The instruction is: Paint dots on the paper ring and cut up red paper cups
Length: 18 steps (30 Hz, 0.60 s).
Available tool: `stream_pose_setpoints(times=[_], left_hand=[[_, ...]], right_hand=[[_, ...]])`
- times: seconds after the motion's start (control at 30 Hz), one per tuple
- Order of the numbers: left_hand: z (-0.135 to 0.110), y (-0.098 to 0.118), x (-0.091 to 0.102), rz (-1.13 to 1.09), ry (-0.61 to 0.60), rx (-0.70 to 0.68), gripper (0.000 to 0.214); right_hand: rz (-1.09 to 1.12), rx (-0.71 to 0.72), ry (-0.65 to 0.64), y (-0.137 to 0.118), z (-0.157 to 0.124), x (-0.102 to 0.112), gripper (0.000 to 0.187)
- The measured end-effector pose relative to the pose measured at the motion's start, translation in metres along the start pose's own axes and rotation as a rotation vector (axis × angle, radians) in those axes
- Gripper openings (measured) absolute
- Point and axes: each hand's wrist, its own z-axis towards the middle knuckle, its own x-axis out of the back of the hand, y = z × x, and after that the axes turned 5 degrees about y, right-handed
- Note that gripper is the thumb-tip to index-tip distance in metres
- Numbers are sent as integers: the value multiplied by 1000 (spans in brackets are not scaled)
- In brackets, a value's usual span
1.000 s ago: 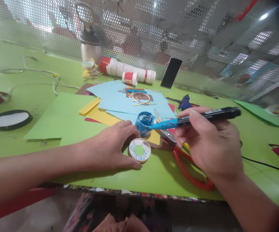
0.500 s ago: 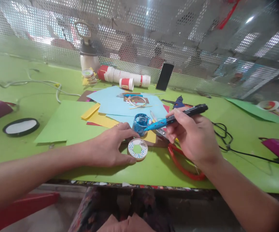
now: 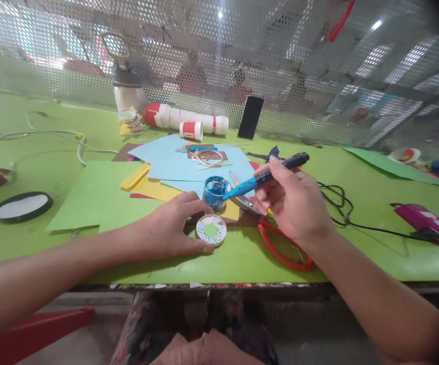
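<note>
My left hand (image 3: pixel 177 223) rests on the table with thumb and fingers around the edge of a small round disc (image 3: pixel 211 230). The disc has a pale green centre and a white ring dotted in blue. In my right hand (image 3: pixel 295 197) is a black marker pen (image 3: pixel 267 176), its front end coated in blue paint. The tip points left, by the rim of a small glass jar of blue paint (image 3: pixel 215 198) just beyond the disc; whether they touch I cannot tell. Scissors with red handles (image 3: pixel 286 256) lie partly under my right hand.
Light blue paper (image 3: pixel 162 159), green sheets (image 3: pixel 78 192) and yellow paper (image 3: pixel 158 187) lie across the table. Behind them are paper cups (image 3: pixel 191 131), a propped phone (image 3: pixel 250 117) and a spray bottle (image 3: pixel 128 88). A black cord (image 3: pixel 344 213) and a magenta tool (image 3: pixel 428 221) are at right.
The view has shifted slightly, so everything appears a little further left and higher. Both hands keep their holds, and the marker tip stays beside the jar's rim.
</note>
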Motion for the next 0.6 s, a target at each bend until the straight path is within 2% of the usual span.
stream_pose_setpoints(times=[0.23,0.6], left_hand=[[-1,-1,-2,30,21,-21,46],[1,-4,-4,47,18,-42,46]], right_hand=[[14,-13,-22,-2,1,0,30],[60,33,-106,-5,-3,-1,18]])
